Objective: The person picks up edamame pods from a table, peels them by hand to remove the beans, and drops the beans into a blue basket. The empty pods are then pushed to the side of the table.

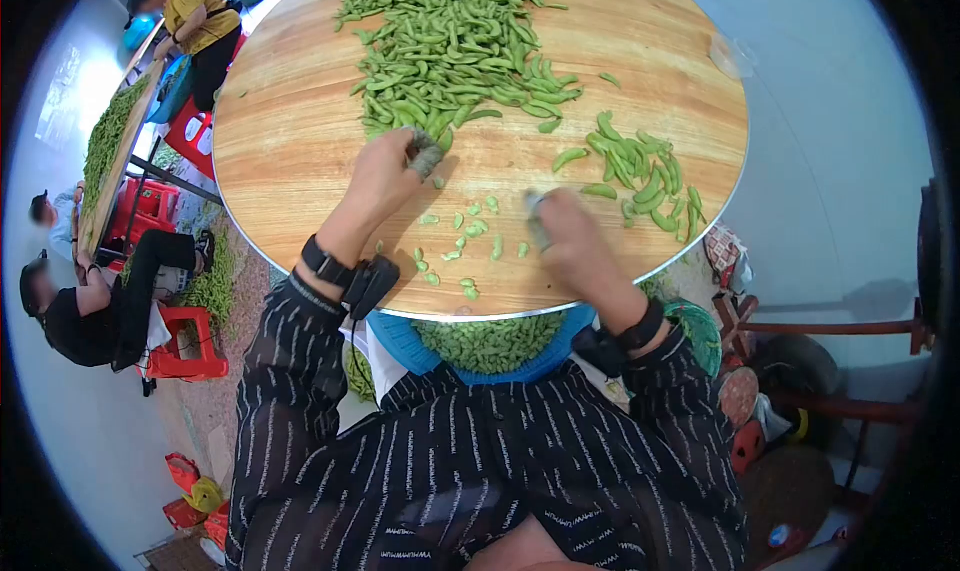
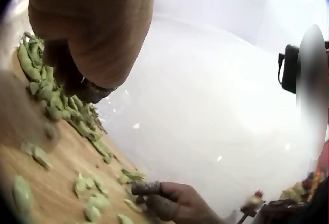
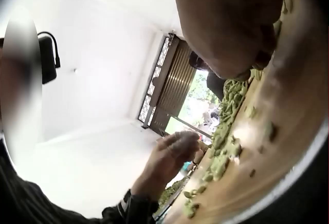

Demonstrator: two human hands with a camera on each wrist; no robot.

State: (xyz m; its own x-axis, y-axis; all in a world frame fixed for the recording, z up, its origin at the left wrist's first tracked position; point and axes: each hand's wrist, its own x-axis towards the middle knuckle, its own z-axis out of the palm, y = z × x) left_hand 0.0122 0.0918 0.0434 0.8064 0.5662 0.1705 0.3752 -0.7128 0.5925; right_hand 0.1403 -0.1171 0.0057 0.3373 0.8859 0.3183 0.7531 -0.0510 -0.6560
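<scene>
A round wooden table point(image 1: 290, 121) carries a large heap of green bean pods point(image 1: 450, 41) at its far side. A smaller heap point(image 1: 645, 176) lies to the right. My left hand point(image 1: 418, 157) is at the near edge of the large heap, its fingers curled onto a pod and one fingertip wrapped in grey tape. The left wrist view shows the same hand point(image 2: 87, 54) over the pods point(image 2: 36, 75). My right hand point(image 1: 540, 217), blurred, hovers over scattered cut bits point(image 1: 465, 241). It also has a taped fingertip point(image 2: 146, 187), and what it holds is unclear.
A blue basket point(image 1: 400, 336) of pods sits under the table's near edge, against my lap. To the left, people sit on red stools point(image 1: 185, 341) by a long table point(image 1: 110, 141) covered in pods. At the right are a dark chair point(image 1: 850, 331) and clutter on the floor.
</scene>
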